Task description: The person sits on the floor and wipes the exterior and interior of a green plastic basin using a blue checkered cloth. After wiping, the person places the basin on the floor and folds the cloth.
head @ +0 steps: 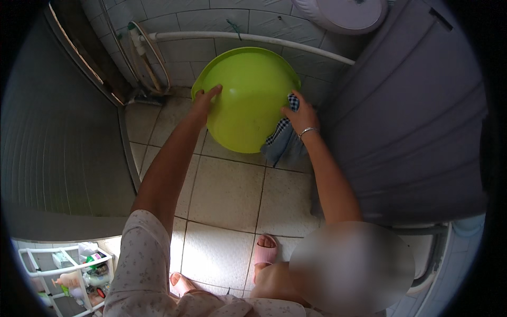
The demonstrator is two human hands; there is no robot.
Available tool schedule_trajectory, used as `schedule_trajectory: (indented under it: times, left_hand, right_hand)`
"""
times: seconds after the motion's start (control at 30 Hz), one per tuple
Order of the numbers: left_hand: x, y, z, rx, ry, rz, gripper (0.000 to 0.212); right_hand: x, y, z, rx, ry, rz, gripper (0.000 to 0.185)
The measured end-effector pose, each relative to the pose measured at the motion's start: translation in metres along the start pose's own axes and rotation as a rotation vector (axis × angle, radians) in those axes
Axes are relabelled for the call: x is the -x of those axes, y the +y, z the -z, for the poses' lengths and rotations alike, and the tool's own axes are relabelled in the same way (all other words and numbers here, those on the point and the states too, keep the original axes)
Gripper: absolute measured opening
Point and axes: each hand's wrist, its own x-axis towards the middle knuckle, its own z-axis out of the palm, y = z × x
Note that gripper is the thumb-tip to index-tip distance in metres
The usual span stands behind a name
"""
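A large lime-green plastic basin point(249, 107) is tipped up between my hands near the tiled wall, its smooth outer side towards me. My left hand point(206, 104) grips its left rim, thumb laid on the outside. On the right, my right hand point(303, 115) holds a cloth point(282, 138) of faded blue with black-and-white checked trim, close against the basin's right edge. The cloth hangs from that hand beside the basin. Whether the right fingers also grip the rim cannot be told. The basin's inside is hidden from view. A silver bracelet circles my right wrist.
A white pipe point(253, 38) runs along the wall behind the basin. A floor squeegee point(148, 97) and a hose stand at the back left. A grey covered bulk point(400, 119) borders the right side, a dark panel point(63, 130) the left. A white rack point(65, 271) holds bottles.
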Motion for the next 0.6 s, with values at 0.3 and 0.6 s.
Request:
schedule_trajectory:
  times: [0.3,0.6]
  left_hand:
    - [0.060,0.031,-0.028,-0.066,0.057,0.143,0.114]
    - [0.007,0.010,-0.028,0.018,0.017,0.010,0.113]
  right_hand:
    - [-0.021,0.055,-0.036,-0.337,-0.058,-0.375,0.109]
    - [-0.062,0.068,-0.051,-0.518,-0.043,-0.124,0.100]
